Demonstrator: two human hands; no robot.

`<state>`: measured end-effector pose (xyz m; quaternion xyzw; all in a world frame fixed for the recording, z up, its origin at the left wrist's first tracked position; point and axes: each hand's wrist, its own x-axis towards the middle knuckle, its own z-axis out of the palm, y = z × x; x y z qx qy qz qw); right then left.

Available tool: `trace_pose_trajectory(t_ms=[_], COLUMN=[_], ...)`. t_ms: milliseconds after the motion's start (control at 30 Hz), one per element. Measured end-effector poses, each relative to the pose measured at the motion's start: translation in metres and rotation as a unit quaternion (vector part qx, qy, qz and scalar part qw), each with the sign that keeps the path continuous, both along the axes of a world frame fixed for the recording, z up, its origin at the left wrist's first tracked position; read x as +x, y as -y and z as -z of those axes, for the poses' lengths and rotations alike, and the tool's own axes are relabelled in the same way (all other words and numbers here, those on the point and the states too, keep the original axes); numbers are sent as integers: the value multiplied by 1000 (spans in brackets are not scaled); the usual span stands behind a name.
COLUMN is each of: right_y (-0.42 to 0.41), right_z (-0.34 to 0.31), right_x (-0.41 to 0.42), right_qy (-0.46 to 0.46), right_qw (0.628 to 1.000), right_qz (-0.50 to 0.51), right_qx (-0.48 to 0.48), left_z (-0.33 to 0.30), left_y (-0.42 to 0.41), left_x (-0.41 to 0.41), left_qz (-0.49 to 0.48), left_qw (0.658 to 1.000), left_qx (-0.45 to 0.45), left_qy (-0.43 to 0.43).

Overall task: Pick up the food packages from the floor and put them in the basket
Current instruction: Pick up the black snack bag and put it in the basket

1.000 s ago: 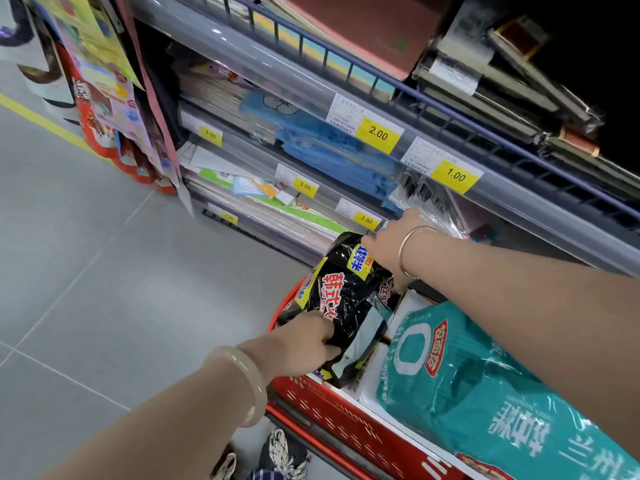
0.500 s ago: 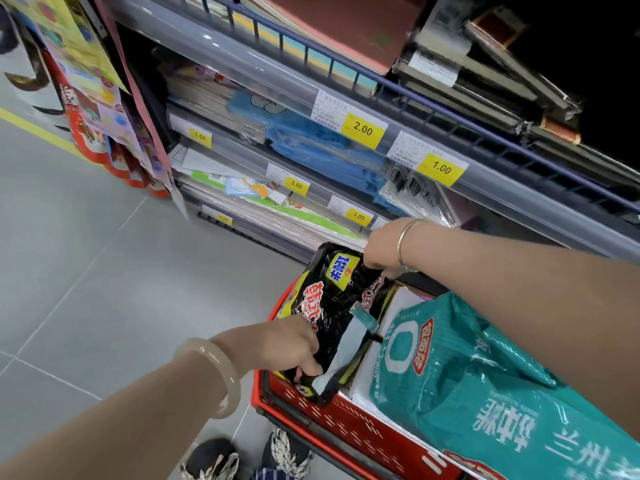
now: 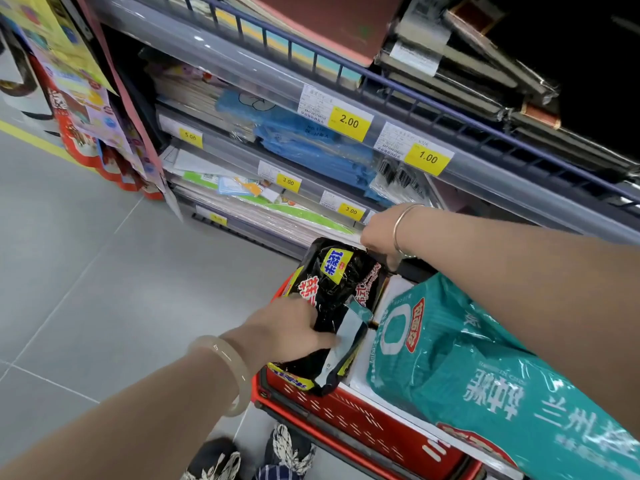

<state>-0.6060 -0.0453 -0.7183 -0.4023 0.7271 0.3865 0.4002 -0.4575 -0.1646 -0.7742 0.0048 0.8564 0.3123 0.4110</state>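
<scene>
A black noodle multipack (image 3: 341, 289) with red and yellow print lies tilted across the left end of the red basket (image 3: 349, 414). My left hand (image 3: 294, 329) presses on its near left side, fingers closed on the wrapper. My right hand (image 3: 381, 233) grips the pack's far top edge. To the right, a large teal bag (image 3: 485, 375) with white lettering fills most of the basket, lying over a white package (image 3: 391, 296).
A grey shelf unit (image 3: 311, 109) with stationery and yellow price tags stands just behind the basket. Hanging colourful packets (image 3: 86, 109) are at the far left. Grey floor tiles (image 3: 86, 289) spread to the left. My shoes (image 3: 249, 459) show below the basket.
The noodle pack has sunk lower into the basket's left end. My left hand slid along its near side while my right hand stayed on the far edge.
</scene>
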Motion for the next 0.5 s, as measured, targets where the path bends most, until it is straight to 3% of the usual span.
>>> trace_pose_trajectory(t_ms=[300,500], right_y=[-29,-115], right_z=[-96,-218], right_x=[22,64], right_qy=[-155,-222], right_qw=[970,947], right_qz=[81,181], right_qx=[-167,-146], left_z=[-95,-222], left_y=[-12,-50], left_x=[-29,-47], left_qz=[48,138], left_qw=[989,963], left_qx=[-45,-46], left_qy=[-133,-227])
